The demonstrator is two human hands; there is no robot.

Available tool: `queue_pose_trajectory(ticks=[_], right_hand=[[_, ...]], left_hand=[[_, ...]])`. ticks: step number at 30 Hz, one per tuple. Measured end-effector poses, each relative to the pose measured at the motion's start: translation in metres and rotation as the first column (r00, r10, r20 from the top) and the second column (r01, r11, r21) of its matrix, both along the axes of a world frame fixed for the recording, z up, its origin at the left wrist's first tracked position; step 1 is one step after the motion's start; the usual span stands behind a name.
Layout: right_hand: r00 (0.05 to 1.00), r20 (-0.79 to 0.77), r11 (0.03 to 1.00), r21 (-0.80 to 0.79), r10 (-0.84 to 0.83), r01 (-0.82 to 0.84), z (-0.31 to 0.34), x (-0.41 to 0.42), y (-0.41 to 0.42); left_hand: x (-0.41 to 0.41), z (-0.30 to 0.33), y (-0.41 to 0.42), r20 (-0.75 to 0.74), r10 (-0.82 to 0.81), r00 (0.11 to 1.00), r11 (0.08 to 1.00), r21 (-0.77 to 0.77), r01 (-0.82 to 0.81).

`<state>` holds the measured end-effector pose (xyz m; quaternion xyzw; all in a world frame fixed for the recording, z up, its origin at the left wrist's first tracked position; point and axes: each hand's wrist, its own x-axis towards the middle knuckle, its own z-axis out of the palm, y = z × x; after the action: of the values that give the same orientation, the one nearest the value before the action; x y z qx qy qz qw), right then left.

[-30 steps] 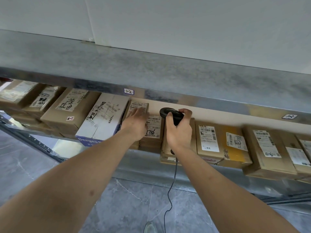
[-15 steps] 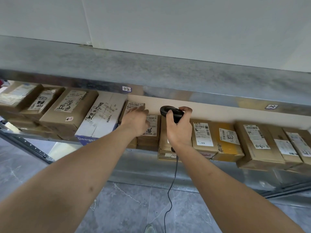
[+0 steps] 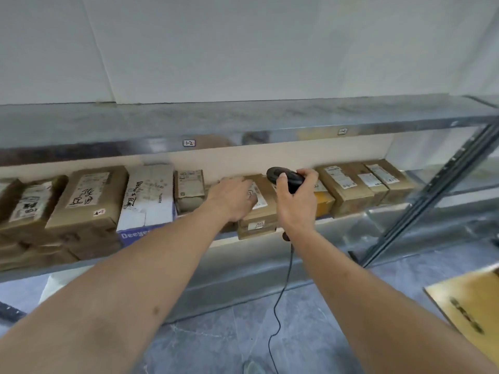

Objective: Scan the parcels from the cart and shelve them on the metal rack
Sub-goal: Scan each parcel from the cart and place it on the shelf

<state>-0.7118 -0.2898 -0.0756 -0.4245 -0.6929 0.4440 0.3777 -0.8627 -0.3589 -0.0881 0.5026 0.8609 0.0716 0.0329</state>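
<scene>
Parcel, a brown box with a white label, lies on the metal rack's lower shelf about midway along its front edge, stacked on another box marked 705. My left hand rests on its left end, fingers laid over the top and bent loosely against the cardboard; whether they grip or only press I cannot tell. My right hand is just beside it on the right, fingers and thumb wrapped round the black scanner, whose head sits above the parcel's far end. The scanner's cable hangs down toward the grey floor. To the left of my left hand stand a small brown box, then a white carton with blue print, then more brown boxes toward the shelf's left end. To the right of the scanner lie a yellow parcel and three brown ones near the rack's right post. A yellowish flat board shows at the lower right.
</scene>
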Motion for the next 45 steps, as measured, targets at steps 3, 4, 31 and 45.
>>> queue_pose_trajectory(ticks=[3, 4, 31, 45], right_hand=[[0.994, -0.005, 0.994, 0.029, -0.105, 0.105, 0.011, 0.04, -0.016], [0.991, -0.011, 0.99, 0.031, -0.135, 0.135, 0.015, 0.054, -0.02], [0.691, -0.077, 0.68, 0.131, -0.718, 0.721, 0.063, 0.568, 0.035], [0.544, -0.029, 0.542, 0.065, -0.838, 0.838, 0.028, 0.704, 0.174]], left_hand=[[0.034, 0.015, -0.002, -0.039, -0.115, 0.993, 0.993, -0.002, 0.115], [0.046, 0.019, -0.001, -0.042, -0.154, 0.987, 0.988, 0.003, 0.154], [0.568, 0.086, 0.159, -0.097, -0.72, 0.687, 0.68, 0.095, 0.727], [0.714, 0.043, 0.326, -0.005, -0.787, 0.616, 0.614, 0.076, 0.785]])
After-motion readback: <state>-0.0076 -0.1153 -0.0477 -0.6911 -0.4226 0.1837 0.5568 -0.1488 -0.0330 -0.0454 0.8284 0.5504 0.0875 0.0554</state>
